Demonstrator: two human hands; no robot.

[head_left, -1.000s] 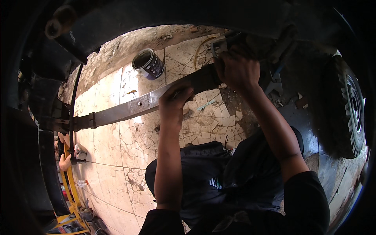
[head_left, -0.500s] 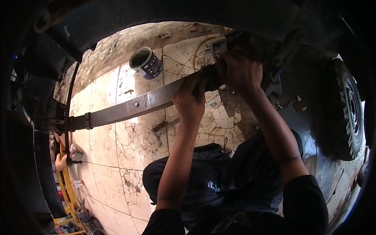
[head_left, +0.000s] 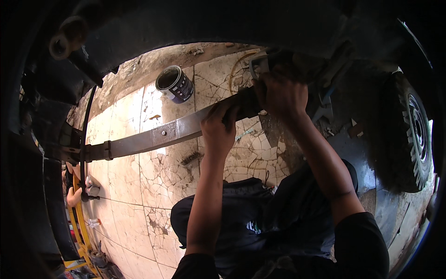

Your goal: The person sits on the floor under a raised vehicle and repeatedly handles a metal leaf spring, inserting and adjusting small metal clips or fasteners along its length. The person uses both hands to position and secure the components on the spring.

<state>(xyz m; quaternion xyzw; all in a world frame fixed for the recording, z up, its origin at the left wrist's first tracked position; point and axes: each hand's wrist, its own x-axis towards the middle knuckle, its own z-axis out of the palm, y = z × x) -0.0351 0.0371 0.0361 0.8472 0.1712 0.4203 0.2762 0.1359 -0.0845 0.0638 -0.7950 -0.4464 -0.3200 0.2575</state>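
Note:
A long flat steel leaf spring [head_left: 134, 139] runs across the view beneath dark vehicle framework, rising to the right, with a small bolt [head_left: 164, 133] on its face. My left hand [head_left: 218, 125] is closed on the spring right of that bolt, fingertips curled over it. My right hand [head_left: 284, 96] is closed at the spring's dark right end, beside a grey curved metal piece [head_left: 255, 69]; what exactly its fingers hold is hidden in shadow. A dark brush-like object [head_left: 190, 158] lies on the cracked tiles [head_left: 125, 181] below the spring.
A paint can [head_left: 181, 90] stands beyond the spring. Dark framework [head_left: 209, 25] arches overhead, with a vertical rod [head_left: 87, 121] at left. A tyred wheel [head_left: 413, 132] is at right. A co-worker's arm [head_left: 73, 197] shows at lower left beside a yellow metal frame [head_left: 81, 237].
My left hand slid right along the spring, then shifted slightly back and down. My right hand stays at the spring's end. The whole view has shifted slightly.

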